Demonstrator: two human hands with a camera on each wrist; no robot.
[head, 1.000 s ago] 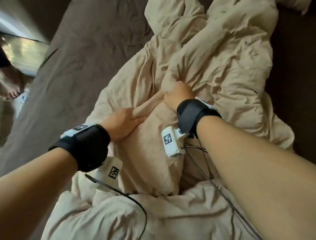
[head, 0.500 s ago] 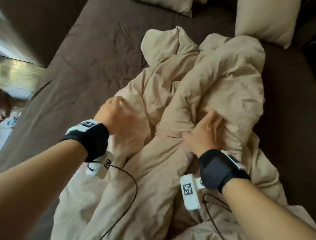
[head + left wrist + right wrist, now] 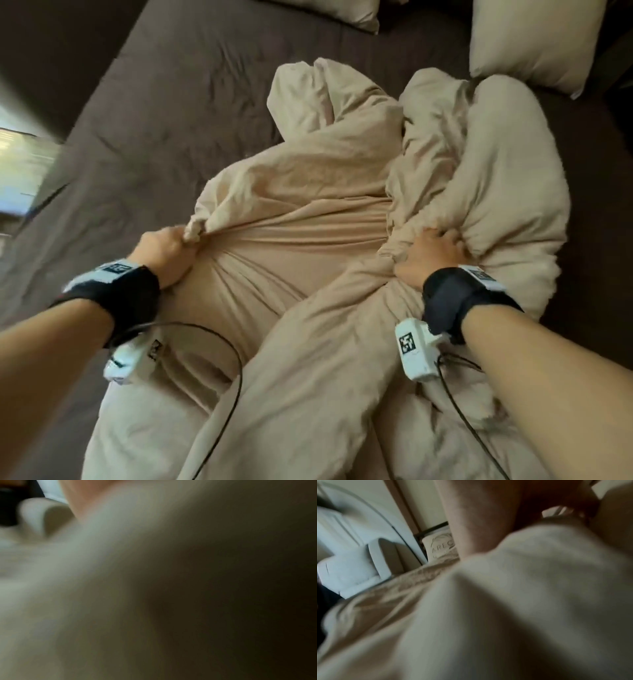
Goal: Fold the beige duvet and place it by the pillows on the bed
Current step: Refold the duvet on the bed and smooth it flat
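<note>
Beige duvet (image 3: 308,260) lies rumpled on the brown bed (image 3: 144,113), its far end near two pillows (image 3: 534,37). Left hand (image 3: 164,253) clenches a bunched fold; right hand (image 3: 428,257) digs its curled fingers (image 3: 452,236) into another, the cloth stretched taut between them.

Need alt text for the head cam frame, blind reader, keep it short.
Seen from above, the left hand and right hand each grip a bunch of a crumpled beige duvet, the cloth pulled taut between them. It lies on a dark brown sheet, with two beige pillows at the far end.
</note>
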